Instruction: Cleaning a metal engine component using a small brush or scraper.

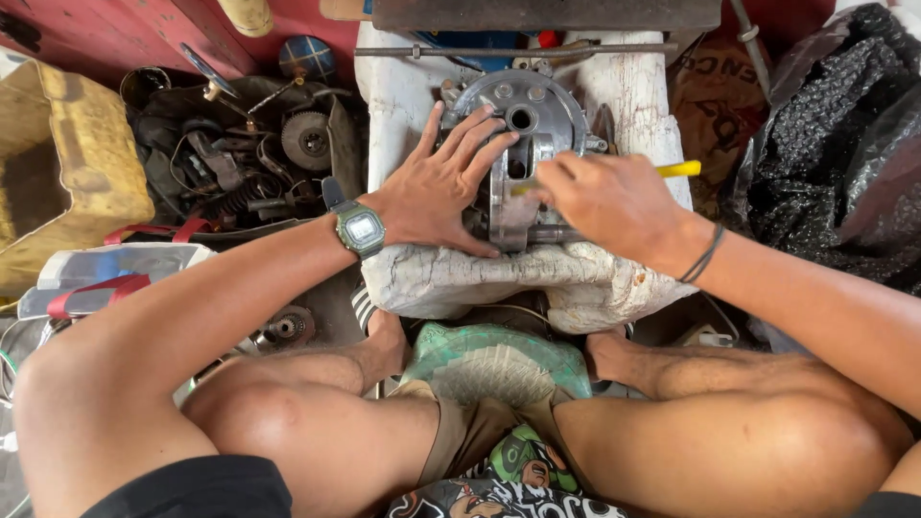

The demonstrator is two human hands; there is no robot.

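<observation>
I sat low with my knees apart, and the white block (451,278) stood right in front of me, between my feet. On top of it lay the round metal part (523,120), grey and heavy, with a hole in its middle. It sat up at about twelve o'clock from my knees.

My left hand (436,192) lay flat and wide open on the metal part, at its nine o'clock side. My fingers (470,139) were spread out and pressed down. It was not gripping anything. I think I pressed like that so the part would not slide or turn on the block.

My right hand (609,197) was at the three o'clock side of the part. It was closed around a tool with a yellow handle (679,169). The yellow end stuck out past my hand toward three o'clock. The working end pointed in at the part, but it was blurry and partly hidden, so I could not tell just where it touched.

A green watch (362,228) was on my left wrist. Far off at ten o'clock sat a dark pile of old parts (254,158), with a gear and springs in it. At nine o'clock was a yellow box (72,144). At two o'clock lay a black plastic bag (844,144).
</observation>
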